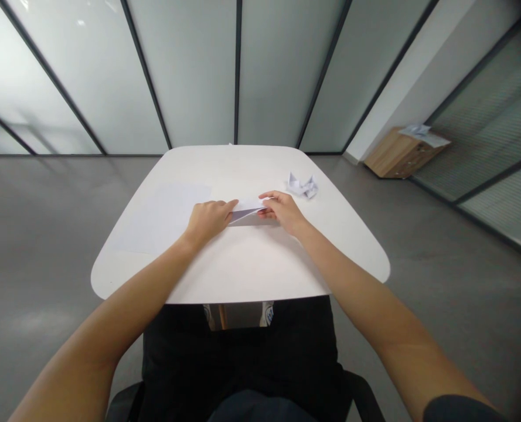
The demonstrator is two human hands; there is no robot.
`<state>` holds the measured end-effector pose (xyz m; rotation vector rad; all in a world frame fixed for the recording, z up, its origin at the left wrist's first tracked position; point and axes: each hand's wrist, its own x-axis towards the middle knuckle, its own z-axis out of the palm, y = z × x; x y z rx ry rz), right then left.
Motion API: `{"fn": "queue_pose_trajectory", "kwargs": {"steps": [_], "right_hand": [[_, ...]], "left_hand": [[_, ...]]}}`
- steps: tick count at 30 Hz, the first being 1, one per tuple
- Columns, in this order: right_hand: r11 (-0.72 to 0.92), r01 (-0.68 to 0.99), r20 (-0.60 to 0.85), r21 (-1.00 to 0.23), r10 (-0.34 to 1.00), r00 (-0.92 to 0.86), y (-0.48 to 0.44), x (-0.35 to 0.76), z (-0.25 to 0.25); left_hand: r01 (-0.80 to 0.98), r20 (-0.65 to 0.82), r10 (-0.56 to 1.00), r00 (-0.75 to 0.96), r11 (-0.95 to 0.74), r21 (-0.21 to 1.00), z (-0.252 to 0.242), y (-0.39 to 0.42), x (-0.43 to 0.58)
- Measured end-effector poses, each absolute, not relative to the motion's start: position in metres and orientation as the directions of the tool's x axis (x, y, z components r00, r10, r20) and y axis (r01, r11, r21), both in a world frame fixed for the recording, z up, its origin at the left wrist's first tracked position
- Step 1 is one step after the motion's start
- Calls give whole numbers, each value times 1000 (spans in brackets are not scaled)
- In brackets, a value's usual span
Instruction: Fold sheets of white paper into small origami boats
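A folded white paper (248,210) lies near the middle of the white table (242,264). My left hand (208,220) rests on its left end, fingers curled with the forefinger pressing down on the fold. My right hand (282,210) pinches the paper's right edge between thumb and fingers, lifting the top layer slightly. Both forearms reach in from the near edge.
A flat white sheet (166,215) lies on the table to the left of my hands. A small folded paper figure (303,186) sits at the back right. A wooden cabinet (401,153) with papers on top stands on the floor by the glass wall at right.
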<state>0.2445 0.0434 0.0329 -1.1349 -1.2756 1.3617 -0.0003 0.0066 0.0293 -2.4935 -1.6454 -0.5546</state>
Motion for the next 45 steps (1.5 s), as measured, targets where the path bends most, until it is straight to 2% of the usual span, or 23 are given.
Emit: {"fn": "queue_pose_trajectory", "kwargs": {"steps": [6,11,15,22,25,28,30,32,36,41,45], "right_hand": [[123,2,121,-992,978,-172,37,238,31],[135,208,86,-969,970,-226,28,221,22],[186,315,114,-931,966,-234,24,210,18],[228,299,166,-927,961,-220,27,211,17],[202,281,152,-938,970,-189,32,215,18],[174,225,134,-959,974,-183,36,218,20],[158,177,125,-972,975,-184,38,221,22],[133,117,110,-984,976,-186,38,223,24],[78,13,74,-997,979,-190,38,226,28],[46,-8,46,-999,971,-235,38,226,29],[41,-33,48,-999,966,-252,38,228,26]], "left_hand": [[915,419,877,234,-344,209,34,9,5],[890,464,865,191,-352,290,42,5,11],[853,497,847,189,-392,343,41,2,18],[747,469,881,60,-351,565,36,9,16],[613,346,938,22,-286,736,30,17,10],[318,172,984,39,-175,932,23,25,7],[103,92,991,94,-102,989,20,28,8],[-48,42,990,134,-35,998,21,28,9],[-211,-58,989,133,86,974,28,24,9],[-287,-89,966,242,158,945,32,19,4],[-327,-90,962,257,174,929,28,20,1]]}}
